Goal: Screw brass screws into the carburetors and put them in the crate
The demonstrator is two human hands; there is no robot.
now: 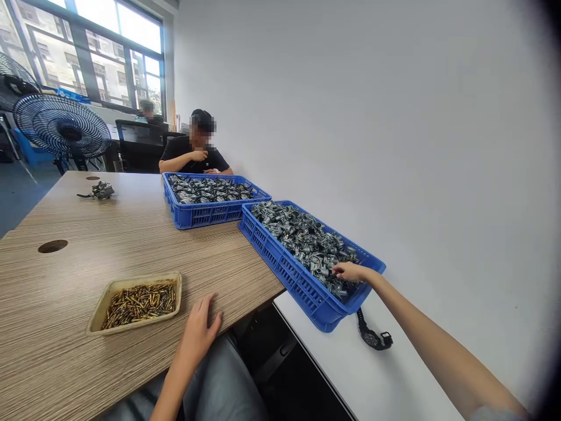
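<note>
My left hand (201, 328) rests near the wooden table's front edge with its fingers stretched out and nothing in them. To its left sits a shallow cream tray (97, 313) holding many small brass jet-like pieces (140, 303). My right hand (349, 272) reaches into the near end of a blue crate (287, 270) heaped with grey metal carburetor bodies (302, 237). Its fingers are pinched together at the heap, by something dark. What they grip there is too small to make out.
A second blue crate (193, 216) of carburetors adjoins the first. One carburetor (101, 190) lies at the table's far left. A black wristwatch (372, 338) lies on the white surface (346, 362). Opposite sits a person (182, 153); a fan (65, 131) stands behind the table.
</note>
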